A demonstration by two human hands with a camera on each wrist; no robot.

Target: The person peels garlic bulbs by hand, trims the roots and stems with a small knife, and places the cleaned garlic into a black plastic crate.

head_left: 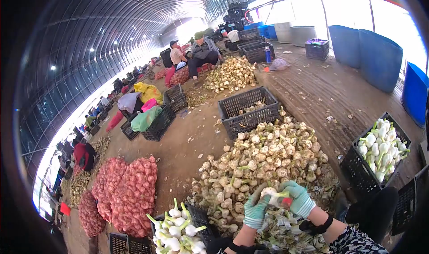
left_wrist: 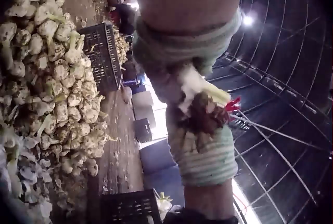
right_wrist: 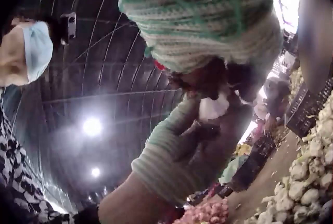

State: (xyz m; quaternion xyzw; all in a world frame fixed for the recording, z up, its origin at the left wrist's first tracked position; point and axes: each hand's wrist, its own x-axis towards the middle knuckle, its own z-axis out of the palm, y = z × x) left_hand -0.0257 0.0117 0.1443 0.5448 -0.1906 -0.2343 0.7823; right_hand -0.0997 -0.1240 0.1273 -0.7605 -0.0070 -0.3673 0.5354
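Observation:
Both hands wear green-and-white knit gloves and meet in front of the body, over the near edge of a pile of soiled garlic bulbs [head_left: 263, 155]. The left hand [head_left: 255, 211] grips a whitish garlic bulb [head_left: 269, 192] whose pale green stem points right. Close against that stem, the right hand [head_left: 298, 198] has its fingers curled round a small red object [head_left: 287, 201], mostly hidden by the glove. In the left wrist view, the bulb [left_wrist: 191, 81] shows white between the gloves, beside dark-stained fingertips. The right wrist view shows only a bit of the bulb [right_wrist: 213, 108].
Peeled white garlic fills a crate [head_left: 386, 149] on the right and another [head_left: 203, 227] at the lower left. Loose skins [head_left: 286, 229] lie below the hands. A black crate [head_left: 248, 113] stands behind the pile. Red net sacks [head_left: 129, 193] lie left; seated people [head_left: 203, 52] work farther back.

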